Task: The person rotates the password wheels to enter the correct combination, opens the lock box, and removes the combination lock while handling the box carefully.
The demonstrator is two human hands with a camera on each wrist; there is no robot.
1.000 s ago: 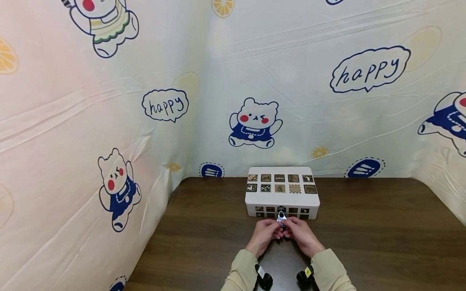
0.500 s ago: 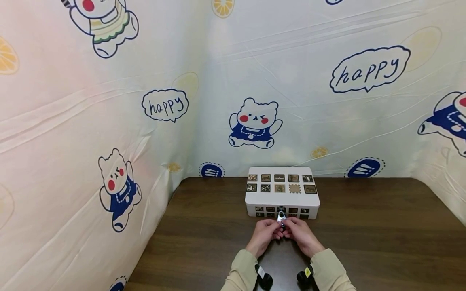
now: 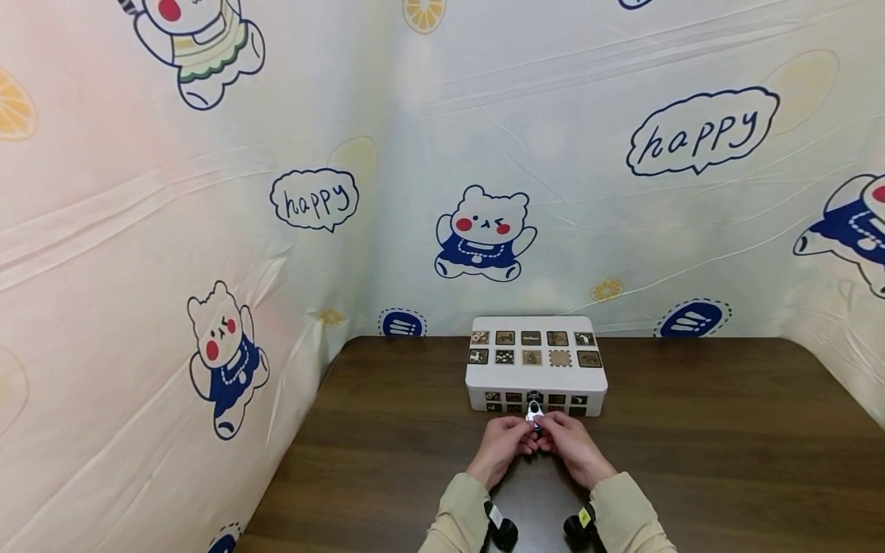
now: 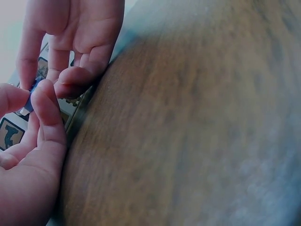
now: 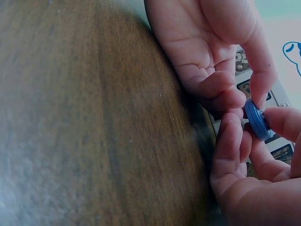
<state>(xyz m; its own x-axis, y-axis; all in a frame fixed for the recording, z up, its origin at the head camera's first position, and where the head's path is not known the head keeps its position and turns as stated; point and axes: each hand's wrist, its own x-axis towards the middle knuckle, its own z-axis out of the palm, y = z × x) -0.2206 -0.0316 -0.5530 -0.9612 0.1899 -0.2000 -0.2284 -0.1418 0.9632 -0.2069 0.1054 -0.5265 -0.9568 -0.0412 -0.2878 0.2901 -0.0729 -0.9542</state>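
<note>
At the front of a white box [image 3: 535, 376], whose lid and front carry small square pictures, is a small padlock [image 3: 534, 412] with a looped shackle. Its round blue body [image 5: 256, 120] shows edge-on in the right wrist view. My left hand [image 3: 499, 449] pinches the padlock from the left between thumb and fingers. From the right, my right hand [image 3: 572, 448] pinches it too. The fingertips of both hands nearly meet below it. In the left wrist view, the padlock [image 4: 31, 101] is mostly hidden by fingers.
The box stands on a dark wooden table [image 3: 691, 430], close to the back edge. A pale curtain [image 3: 553, 138] printed with bears and speech bubbles hangs behind the table and along its sides. Black wrist cameras sit below both sleeves.
Both hands stay in the same place at the padlock, with at most tiny finger motion. The box has not moved.
</note>
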